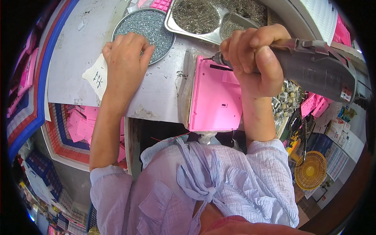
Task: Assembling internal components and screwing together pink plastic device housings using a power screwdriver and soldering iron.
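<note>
My right hand (256, 58) is wrapped round a dark grey power screwdriver (313, 70), held nearly level. Its bit meets the upper left corner of a pink plastic panel (215, 100), which lies at the front edge of the table. A black strip shows near the panel's top edge. My left hand (127, 58) rests at the near rim of a round metal dish (172, 49) full of small silvery screws (145, 25). Its fingers are curled down toward the screws, their tips hidden, so whatever they pinch cannot be made out.
A metal tray (171, 25) of brownish small parts stands behind the panel. Handwriting marks a paper scrap (95, 76) beside my left forearm. Below the table's left side, a striped-lined bin (64, 147) holds pink pieces. Metal parts (288, 98) and a yellow basket (310, 170) are at right.
</note>
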{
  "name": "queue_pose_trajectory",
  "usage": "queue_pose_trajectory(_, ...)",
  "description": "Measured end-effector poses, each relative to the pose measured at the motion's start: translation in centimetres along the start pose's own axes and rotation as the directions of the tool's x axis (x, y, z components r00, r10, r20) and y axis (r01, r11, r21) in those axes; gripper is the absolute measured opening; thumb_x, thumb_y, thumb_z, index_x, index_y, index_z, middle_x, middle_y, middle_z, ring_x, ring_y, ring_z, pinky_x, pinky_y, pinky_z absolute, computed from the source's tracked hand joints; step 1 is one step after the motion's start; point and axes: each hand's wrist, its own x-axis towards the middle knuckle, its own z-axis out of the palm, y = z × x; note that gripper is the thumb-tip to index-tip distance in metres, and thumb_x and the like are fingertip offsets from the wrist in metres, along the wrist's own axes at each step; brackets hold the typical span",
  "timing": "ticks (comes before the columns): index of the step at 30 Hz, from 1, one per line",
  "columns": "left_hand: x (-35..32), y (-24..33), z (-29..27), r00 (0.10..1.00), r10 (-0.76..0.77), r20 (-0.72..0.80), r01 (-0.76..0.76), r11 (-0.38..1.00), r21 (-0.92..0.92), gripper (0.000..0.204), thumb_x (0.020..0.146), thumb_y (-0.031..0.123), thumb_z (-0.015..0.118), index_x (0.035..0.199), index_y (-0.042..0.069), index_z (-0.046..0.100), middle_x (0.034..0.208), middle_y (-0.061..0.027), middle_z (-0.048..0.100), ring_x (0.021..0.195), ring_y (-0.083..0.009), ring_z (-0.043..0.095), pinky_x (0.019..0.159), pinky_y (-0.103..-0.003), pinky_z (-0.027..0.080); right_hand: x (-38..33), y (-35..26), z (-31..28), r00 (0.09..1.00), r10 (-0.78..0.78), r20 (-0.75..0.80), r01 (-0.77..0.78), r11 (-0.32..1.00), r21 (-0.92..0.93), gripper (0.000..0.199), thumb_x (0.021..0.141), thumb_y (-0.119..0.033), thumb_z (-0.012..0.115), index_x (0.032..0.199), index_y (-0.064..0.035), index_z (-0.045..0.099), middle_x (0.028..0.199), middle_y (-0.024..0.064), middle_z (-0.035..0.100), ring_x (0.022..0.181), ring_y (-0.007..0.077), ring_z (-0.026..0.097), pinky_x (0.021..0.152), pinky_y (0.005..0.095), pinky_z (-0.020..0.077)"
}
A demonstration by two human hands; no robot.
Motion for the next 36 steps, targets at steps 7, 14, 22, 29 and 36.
queue_pose_trajectory(7, -0.3, 1.7, -0.7, 0.998, 0.058, -0.023, -0.060, 0.991, -0.122, 0.011, 0.086, 0.019, 0.075, 0.086, 0.011, 0.068, 0.087, 0.0004, 0.067, 0.089, -0.0227, 0.059, 0.089, -0.042, 0.036, -0.3, 0.1, -0.2, 1.000, 0.016, -0.011, -0.016, 1.000, 0.003, 0.016, 0.101, -0.022, 0.053, 0.108, -0.0066, 0.053, 0.063, -0.0008, 0.045, 0.055, 0.0126, 0.046, 0.061, 0.0345, 0.0440)
queue_pose_trajectory(14, -1.0, 3.4, -1.0, 0.998, 0.050, 0.032, -0.035, 0.932, -0.362, 0.012, 0.085, 0.017, 0.077, 0.087, 0.010, 0.068, 0.084, -0.0011, 0.068, 0.083, -0.0232, 0.062, 0.082, -0.040, 0.038, -0.3, 0.3, -0.6, 1.000, -0.009, -0.011, 0.009, 0.999, -0.031, 0.016, 0.100, -0.021, 0.053, 0.107, -0.0061, 0.053, 0.063, -0.0002, 0.046, 0.056, 0.0133, 0.046, 0.070, 0.0388, 0.0522)
queue_pose_trajectory(22, -3.2, 5.8, -0.5, 0.983, 0.180, 0.038, -0.141, 0.869, -0.474, 0.013, 0.083, 0.013, 0.076, 0.090, 0.008, 0.066, 0.099, -0.0065, 0.072, 0.096, -0.0260, 0.066, 0.092, -0.040, 0.044, -0.4, 0.1, 0.0, 1.000, 0.005, -0.013, -0.006, 1.000, -0.015, 0.017, 0.101, -0.022, 0.054, 0.107, -0.0061, 0.053, 0.063, 0.0000, 0.046, 0.056, 0.0133, 0.045, 0.064, 0.0361, 0.0459)
queue_pose_trajectory(29, -5.1, 8.6, 0.8, 0.948, 0.319, -0.018, -0.297, 0.859, -0.417, 0.017, 0.083, 0.012, 0.075, 0.096, 0.009, 0.065, 0.121, -0.0055, 0.071, 0.123, -0.0254, 0.063, 0.102, -0.045, 0.045, -0.2, 0.4, 0.1, 1.000, 0.017, 0.006, -0.017, 1.000, 0.011, 0.015, 0.102, -0.020, 0.053, 0.108, -0.0064, 0.053, 0.063, -0.0002, 0.046, 0.055, 0.0128, 0.044, 0.060, 0.0351, 0.0427)
queue_pose_trajectory(36, -5.0, 8.7, 0.4, 0.947, 0.316, 0.054, -0.270, 0.878, -0.395, 0.013, 0.084, 0.012, 0.074, 0.093, 0.008, 0.066, 0.125, -0.0057, 0.071, 0.126, -0.0228, 0.062, 0.102, -0.045, 0.044, 0.0, 0.6, 0.3, 0.999, 0.035, -0.015, -0.035, 0.999, -0.016, 0.011, 0.102, -0.019, 0.050, 0.104, -0.0075, 0.051, 0.062, -0.0003, 0.046, 0.054, 0.0123, 0.042, 0.057, 0.0336, 0.0417)
